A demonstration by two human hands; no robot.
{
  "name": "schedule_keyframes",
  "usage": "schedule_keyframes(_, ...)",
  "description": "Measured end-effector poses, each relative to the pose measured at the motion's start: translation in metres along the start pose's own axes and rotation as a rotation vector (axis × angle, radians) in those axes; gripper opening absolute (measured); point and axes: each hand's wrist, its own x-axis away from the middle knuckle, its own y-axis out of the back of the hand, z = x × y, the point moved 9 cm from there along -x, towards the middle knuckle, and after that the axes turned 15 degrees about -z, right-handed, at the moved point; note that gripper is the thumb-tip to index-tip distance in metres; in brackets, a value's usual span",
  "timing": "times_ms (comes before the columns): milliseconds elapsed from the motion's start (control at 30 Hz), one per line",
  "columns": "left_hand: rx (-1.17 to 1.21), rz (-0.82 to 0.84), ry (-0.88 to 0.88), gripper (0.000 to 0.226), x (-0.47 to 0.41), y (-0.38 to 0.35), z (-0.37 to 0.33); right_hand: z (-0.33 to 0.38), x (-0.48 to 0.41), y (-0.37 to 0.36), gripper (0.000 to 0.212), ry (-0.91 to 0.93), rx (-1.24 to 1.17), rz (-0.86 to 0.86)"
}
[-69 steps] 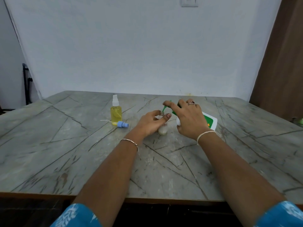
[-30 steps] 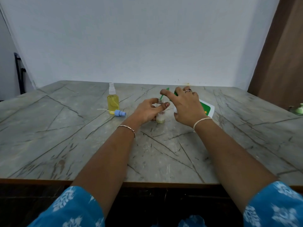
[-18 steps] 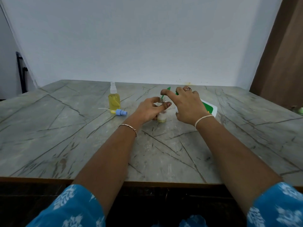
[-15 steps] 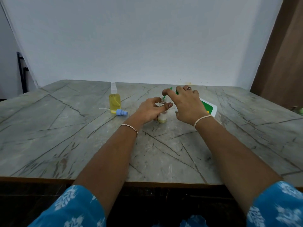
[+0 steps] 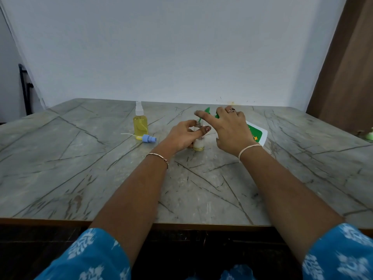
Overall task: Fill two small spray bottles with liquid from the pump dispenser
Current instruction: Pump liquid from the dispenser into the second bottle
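Grey-green stone-patterned table [image 5: 84, 178], crossed by dark branching veins and mottled with brown patches toward the near left; thin brown wooden edge [image 5: 40, 221] along the near side, dark space [image 5: 181, 245] beneath. Plain white wall [image 5: 181, 47] directly behind the far edge, filling most of the upper field. Small yellow stain [image 5: 231, 102] with a few dark specks at the junction of table and wall, right of centre. Brown panel [image 5: 349, 73] at upper right, slanting in the wide-angle view. Black upright frame [image 5: 25, 87] at far left, near the table's corner. Pale green object [image 5: 369, 135] at the right margin, too cropped to identify.
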Motion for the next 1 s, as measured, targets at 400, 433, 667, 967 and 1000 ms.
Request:
schedule_keyframes(400, 0.025, 0.004, 0.012, 0.059, 0.001, -0.0009, -0.0001, 0.0035, -0.006, 0.0002, 0.071, -0.052, -0.026, -0.016)
schedule_keyframes(433, 0.025, 0.003, 0.009, 0.061, 0.0014, -0.0009, -0.0008, 0.0035, -0.0056, -0.0001, 0.072, -0.052, -0.025, -0.015)
schedule_keyframes(667, 0.0, 0.001, 0.005, 0.068, -0.001, -0.0003, 0.0023, 0.0011, 0.0011, -0.0016, 0.102, 0.004, 0.027, -0.02)
schedule_keyframes(967, 0.005, 0.001, 0.015, 0.073, -0.0002, -0.0006, 0.0012, 0.0017, -0.0037, -0.0011, 0.075, -0.033, -0.01, -0.026)
schedule_keyframes(1000, 0.008, 0.005, 0.02, 0.068, -0.0006, -0.0011, 0.0022, 0.0028, -0.0044, -0.0014, 0.072, -0.038, -0.011, -0.028)
